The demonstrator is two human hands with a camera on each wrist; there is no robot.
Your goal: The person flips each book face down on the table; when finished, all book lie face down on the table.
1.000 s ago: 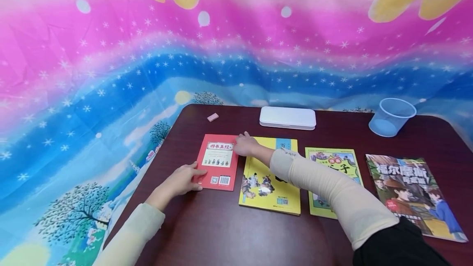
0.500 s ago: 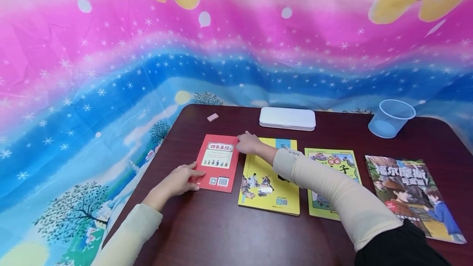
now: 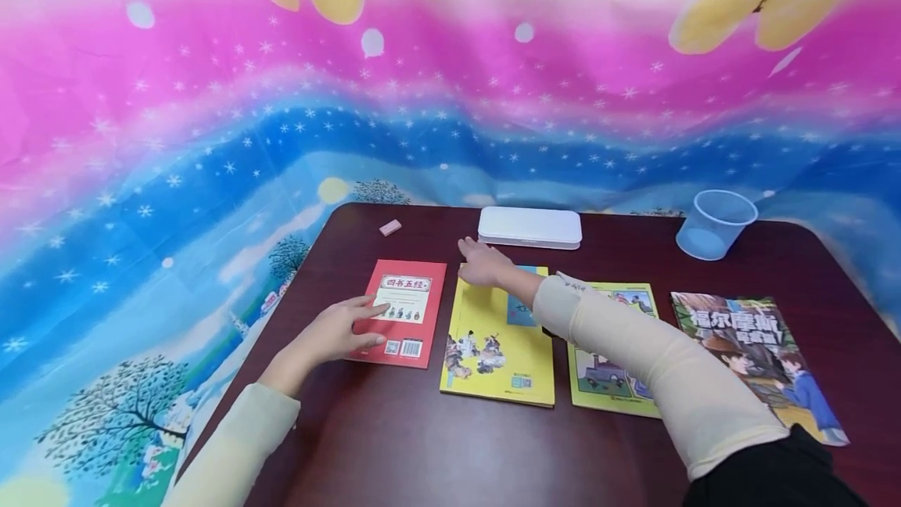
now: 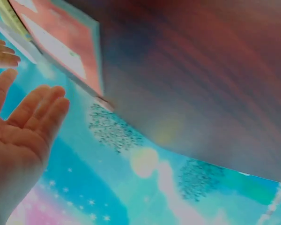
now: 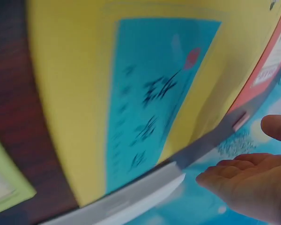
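White case (image 3: 529, 227) beyond yellow book (image 3: 493, 339), pink block (image 3: 390, 228) beyond red book (image 3: 410, 323)

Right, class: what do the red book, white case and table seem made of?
Red book: probably smooth paper, given its flat printed cover. White case: plastic or painted metal; its smooth lid fits either. Table: perhaps glossy wood or laminate, given streaks and reflections.

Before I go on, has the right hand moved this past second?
Yes: the right hand has moved rightward, away from the red book, toward the white case.

right hand (image 3: 486, 263) away from red book (image 3: 407, 313), left hand (image 3: 339, 330) farther over it
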